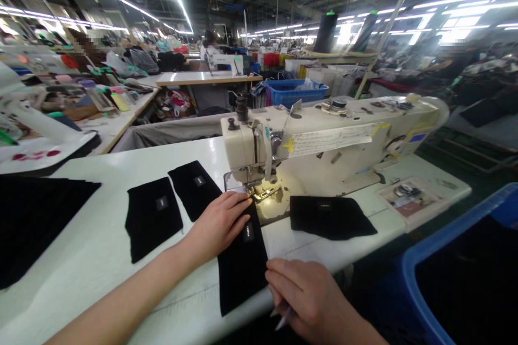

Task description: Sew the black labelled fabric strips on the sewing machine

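My left hand [220, 223] lies flat, fingers together, on a black fabric piece [243, 264] with a small label, pressing its far end toward the presser foot [265, 191] of a cream sewing machine [332, 140]. My right hand [307, 294] rests at the table's near edge beside the fabric's right side, fingers curled around a thin pale tool [283, 319]. Two more black labelled pieces [151, 221] [194, 186] lie to the left of my left hand. Another black piece [329, 216] lies right of the needle.
A white table [93, 259] carries a large black cloth pile [32, 221] at far left. A blue bin [453, 275] with dark fabric stands at lower right. A small tray [404, 197] of parts sits on the table's right end. Other workstations and a blue basket [295, 90] lie behind.
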The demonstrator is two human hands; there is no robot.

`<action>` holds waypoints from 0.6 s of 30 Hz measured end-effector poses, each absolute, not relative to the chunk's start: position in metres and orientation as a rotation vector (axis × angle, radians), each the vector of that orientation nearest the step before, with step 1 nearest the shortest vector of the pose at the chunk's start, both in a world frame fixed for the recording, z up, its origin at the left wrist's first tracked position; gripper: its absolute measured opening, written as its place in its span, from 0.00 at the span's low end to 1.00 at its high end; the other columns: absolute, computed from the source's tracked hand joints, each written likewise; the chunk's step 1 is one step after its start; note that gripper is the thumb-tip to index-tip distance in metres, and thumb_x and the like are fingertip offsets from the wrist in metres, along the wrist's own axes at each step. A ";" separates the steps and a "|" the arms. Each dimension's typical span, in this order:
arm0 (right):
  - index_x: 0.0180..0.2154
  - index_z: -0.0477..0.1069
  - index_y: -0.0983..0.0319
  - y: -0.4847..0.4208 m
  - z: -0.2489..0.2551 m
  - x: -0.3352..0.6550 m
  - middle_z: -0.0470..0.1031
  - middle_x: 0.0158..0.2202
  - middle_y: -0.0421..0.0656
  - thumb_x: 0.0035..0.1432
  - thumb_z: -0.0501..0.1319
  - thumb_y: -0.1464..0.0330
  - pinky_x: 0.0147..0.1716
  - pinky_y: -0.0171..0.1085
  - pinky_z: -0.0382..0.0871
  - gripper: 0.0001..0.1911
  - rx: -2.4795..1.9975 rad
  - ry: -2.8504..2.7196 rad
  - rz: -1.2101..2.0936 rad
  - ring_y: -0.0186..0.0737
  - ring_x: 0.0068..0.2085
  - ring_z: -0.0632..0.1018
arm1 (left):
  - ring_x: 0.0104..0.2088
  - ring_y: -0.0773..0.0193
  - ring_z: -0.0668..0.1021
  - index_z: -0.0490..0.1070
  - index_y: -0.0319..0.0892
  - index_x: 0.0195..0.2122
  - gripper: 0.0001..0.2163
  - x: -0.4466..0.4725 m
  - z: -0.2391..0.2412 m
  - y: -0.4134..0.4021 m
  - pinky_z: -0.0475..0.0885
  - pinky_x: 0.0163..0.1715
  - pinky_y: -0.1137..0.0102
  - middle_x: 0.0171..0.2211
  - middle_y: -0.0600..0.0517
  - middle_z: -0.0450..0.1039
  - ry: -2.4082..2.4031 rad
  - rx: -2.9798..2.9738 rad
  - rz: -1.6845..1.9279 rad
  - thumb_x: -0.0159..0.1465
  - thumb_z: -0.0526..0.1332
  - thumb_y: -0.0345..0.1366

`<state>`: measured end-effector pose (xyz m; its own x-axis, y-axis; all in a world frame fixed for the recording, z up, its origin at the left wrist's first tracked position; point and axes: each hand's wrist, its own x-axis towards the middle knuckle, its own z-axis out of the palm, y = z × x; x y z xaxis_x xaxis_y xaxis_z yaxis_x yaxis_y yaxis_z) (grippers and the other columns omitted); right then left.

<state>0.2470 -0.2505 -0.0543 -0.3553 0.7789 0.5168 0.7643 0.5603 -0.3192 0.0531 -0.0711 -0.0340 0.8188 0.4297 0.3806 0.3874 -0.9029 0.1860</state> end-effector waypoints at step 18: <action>0.45 0.72 0.62 -0.250 -0.057 0.245 0.80 0.43 0.47 0.62 0.54 0.76 0.28 0.36 0.67 0.12 -1.276 -2.192 0.088 0.39 0.33 0.78 | 0.53 0.53 0.76 0.74 0.39 0.55 0.15 0.053 -0.037 -0.067 0.75 0.55 0.54 0.53 0.42 0.76 0.642 2.886 0.668 0.72 0.54 0.37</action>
